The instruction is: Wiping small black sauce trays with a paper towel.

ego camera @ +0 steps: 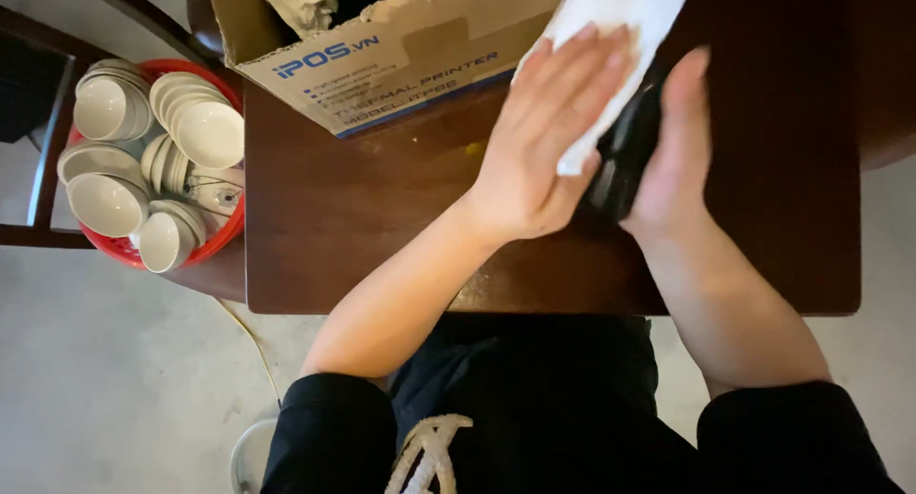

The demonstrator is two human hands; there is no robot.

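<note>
**Wiping a small black device, partway through**

The person is standing at a dark wooden table (pixel 363 217) and working a white paper towel (pixel 611 36) over a small black object (pixel 630 150), which is being held up just above the tabletop, between the two hands. The left hand (pixel 544 141) is lying flat against the towel, fingers stretched out and close together, pressing it onto the object's near face. The right hand (pixel 673 150) is bracing the object from the other side, fingers straight and together along its edge, more steadying than clenching.

How much is already cleaned I cannot tell: most of the black object is hidden by the towel and hands. The towel is looking white and unsoiled where it shows, so the wiping seems, to my eye, to be under way rather than finished.

Behind the hands an open cardboard box (pixel 382 64) is sitting on the table. To the left, a red basket (pixel 215 241) is holding stacked white bowls (pixel 205 131).
</note>
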